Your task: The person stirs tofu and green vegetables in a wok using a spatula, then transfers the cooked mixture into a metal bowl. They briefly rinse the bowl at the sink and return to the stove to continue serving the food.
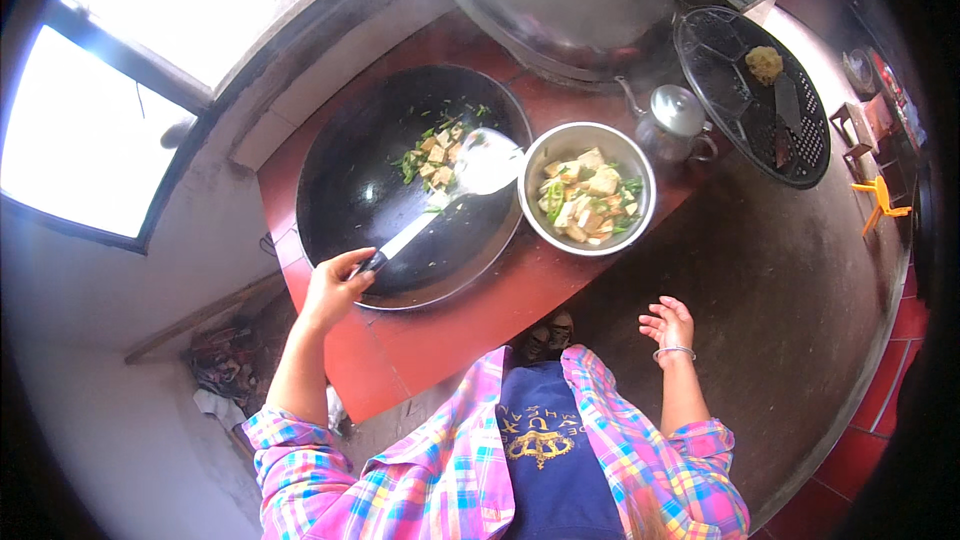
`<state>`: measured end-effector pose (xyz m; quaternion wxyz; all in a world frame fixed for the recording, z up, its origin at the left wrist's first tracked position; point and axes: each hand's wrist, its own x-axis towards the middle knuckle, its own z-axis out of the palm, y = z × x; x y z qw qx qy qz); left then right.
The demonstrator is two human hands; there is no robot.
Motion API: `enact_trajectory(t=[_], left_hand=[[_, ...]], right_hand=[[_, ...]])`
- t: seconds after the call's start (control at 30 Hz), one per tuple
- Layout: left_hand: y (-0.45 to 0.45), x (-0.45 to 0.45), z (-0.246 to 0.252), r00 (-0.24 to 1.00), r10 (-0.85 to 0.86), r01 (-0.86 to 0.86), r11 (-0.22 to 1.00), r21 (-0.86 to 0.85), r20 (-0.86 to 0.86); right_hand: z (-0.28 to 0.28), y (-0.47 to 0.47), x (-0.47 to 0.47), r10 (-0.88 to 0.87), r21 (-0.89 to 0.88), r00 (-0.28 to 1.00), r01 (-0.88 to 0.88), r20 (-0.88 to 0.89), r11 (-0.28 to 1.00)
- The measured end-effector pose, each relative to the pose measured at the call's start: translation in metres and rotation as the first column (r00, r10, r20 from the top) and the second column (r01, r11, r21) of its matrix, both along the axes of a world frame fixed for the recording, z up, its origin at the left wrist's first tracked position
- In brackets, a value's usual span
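My left hand (339,286) is closed on the black handle end of a metal spatula (409,231). The spatula's broad blade lies over the right side of a large black wok (352,165), beside cubes of tofu (437,157) with chopped greens. Right of the wok, on the red tiled stove top, stands a steel bowl (529,221) holding more tofu cubes (602,180) and greens. The blade's edge comes close to the bowl's rim; whether they touch I cannot tell. My right hand (670,326) hangs in the air below and right of the bowl, empty, its fingers apart.
A metal teapot (675,112) stands past the bowl. A large metal lid (562,7) lies behind. To the right, a black perforated tray (720,82) carries a scrubber (764,64) and a cleaver (787,103). A yellow stool (881,199) is farther off. The wall and window rise at the left.
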<state>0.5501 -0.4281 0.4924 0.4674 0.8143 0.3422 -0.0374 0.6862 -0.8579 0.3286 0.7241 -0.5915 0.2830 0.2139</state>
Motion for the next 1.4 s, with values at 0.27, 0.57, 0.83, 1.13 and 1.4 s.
enact_trajectory(t=[0.27,0.57,0.83,1.13,1.4], left_hand=[[0.111,-0.053,-0.011,0.821,0.020,0.063,0.990,0.125,-0.571],[0.126,0.079,-0.111,0.742,-0.341,0.480,0.871,0.102,-0.578],[0.148,0.069,-0.074,0.793,-0.422,0.310,0.900,-0.306,-0.439],[0.095,0.122,-0.146,0.972,-0.106,0.042,0.956,-0.290,-0.210],[0.161,0.059,-0.054,0.890,-0.165,0.112,0.983,-0.147,-0.424]], right_hand=[[-0.009,0.022,-0.039,-0.038,-0.033,0.998,0.036,-0.052,0.999],[-0.002,0.036,-0.082,-0.215,-0.146,0.968,0.195,-0.131,0.970],[0.001,0.050,-0.086,-0.204,-0.188,0.965,0.172,-0.165,0.967],[0.004,0.072,-0.061,-0.092,-0.154,0.993,0.079,-0.080,0.985],[-0.019,0.050,-0.058,-0.102,-0.178,0.977,0.069,-0.186,0.982]])
